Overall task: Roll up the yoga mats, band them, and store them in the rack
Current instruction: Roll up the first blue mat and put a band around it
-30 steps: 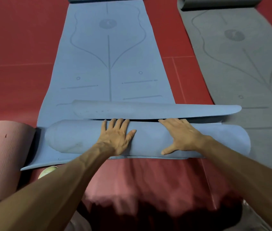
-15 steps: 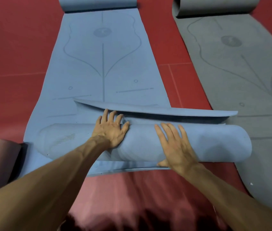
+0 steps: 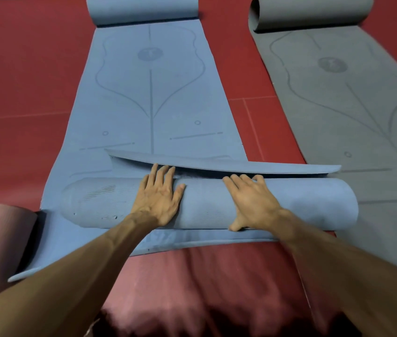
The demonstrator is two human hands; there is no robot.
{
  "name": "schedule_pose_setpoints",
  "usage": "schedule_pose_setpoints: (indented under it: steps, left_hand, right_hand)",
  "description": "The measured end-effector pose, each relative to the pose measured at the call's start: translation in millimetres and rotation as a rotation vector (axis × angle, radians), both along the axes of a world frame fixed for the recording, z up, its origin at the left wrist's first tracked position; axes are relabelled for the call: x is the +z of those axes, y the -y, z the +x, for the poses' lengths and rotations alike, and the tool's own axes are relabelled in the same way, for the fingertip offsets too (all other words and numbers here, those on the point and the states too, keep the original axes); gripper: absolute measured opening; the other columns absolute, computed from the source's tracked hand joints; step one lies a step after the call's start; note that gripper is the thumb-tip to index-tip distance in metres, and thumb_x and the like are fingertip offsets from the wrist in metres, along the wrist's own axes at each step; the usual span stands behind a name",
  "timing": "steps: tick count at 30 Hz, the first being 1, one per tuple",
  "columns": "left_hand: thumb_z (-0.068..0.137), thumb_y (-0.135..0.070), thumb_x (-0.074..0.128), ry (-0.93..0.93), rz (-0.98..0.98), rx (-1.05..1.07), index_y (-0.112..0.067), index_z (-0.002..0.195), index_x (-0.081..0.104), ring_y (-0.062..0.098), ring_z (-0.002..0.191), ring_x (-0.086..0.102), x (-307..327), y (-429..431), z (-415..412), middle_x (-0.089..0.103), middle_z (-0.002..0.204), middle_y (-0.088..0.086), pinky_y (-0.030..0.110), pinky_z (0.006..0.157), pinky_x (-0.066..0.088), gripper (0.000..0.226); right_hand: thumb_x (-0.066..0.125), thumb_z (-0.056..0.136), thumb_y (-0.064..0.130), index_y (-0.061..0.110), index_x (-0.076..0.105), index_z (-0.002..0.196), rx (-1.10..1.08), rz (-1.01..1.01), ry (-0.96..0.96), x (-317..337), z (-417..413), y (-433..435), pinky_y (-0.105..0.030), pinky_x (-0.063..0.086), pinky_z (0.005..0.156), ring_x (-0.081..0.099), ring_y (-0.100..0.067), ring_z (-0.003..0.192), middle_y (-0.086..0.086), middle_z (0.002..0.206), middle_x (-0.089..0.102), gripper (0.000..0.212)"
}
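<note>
Blue mat roll (image 3: 207,203); R hand (image 3: 253,203) slid fwd.

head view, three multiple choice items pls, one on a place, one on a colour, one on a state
1. Where do the left hand and the right hand rest?
A. on the rolled part of the blue mat
B. on the bare floor
C. on a rack

2. What colour is the right-hand mat?
A. pink
B. grey
C. green

3. What state is the blue mat in?
A. wholly flat
B. rolled up and banded
C. partly rolled, the rest flat

Answers:
1 A, both palms lie on top of the roll.
2 B, it is grey with darker line markings.
3 C, the roll lies at the near end, flat mat stretches beyond it, and no band shows.
</note>
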State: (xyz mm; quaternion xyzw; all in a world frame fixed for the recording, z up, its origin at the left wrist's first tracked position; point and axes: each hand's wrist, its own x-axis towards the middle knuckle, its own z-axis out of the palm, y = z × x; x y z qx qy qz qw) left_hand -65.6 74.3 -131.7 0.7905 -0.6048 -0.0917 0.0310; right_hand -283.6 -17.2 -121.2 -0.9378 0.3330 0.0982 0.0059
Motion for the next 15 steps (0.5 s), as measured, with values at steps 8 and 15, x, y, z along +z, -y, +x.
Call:
schedule_pose_setpoints:
  steps: [8, 15]
  left_hand:
    - [0.075, -0.060, -0.014, -0.025, 0.081, -0.005, -0.020, 0.151, 0.016, 0.016, 0.143, 0.022, 6.6, -47.2, -26.2, 0.015, 0.159, 0.000, 0.038, 0.117, 0.012, 0.091]
    - [0.073, -0.059, -0.019, 0.033, 0.165, 0.000, -0.020, 0.153, 0.012, 0.019, 0.145, 0.015, 0.7, -69.6, -39.1, 0.012, 0.160, 0.000, 0.040, 0.118, 0.007, 0.094]
  right_hand:
    - [0.079, 0.048, 0.063, 0.017, 0.044, 0.127, -0.008, 0.349, 0.008, 15.7, -23.2, -21.3, -0.038, 0.037, 0.094, 0.054, -0.016, 0.102, 0.007, 0.109, 0.056, 0.098]
    - [0.082, 0.053, 0.061, 0.019, 0.029, 0.147, -0.030, 0.461, 0.007, 18.6, -31.4, -30.9, -0.033, 0.025, 0.109, 0.044, -0.017, 0.125, 0.003, 0.135, 0.048, 0.115]
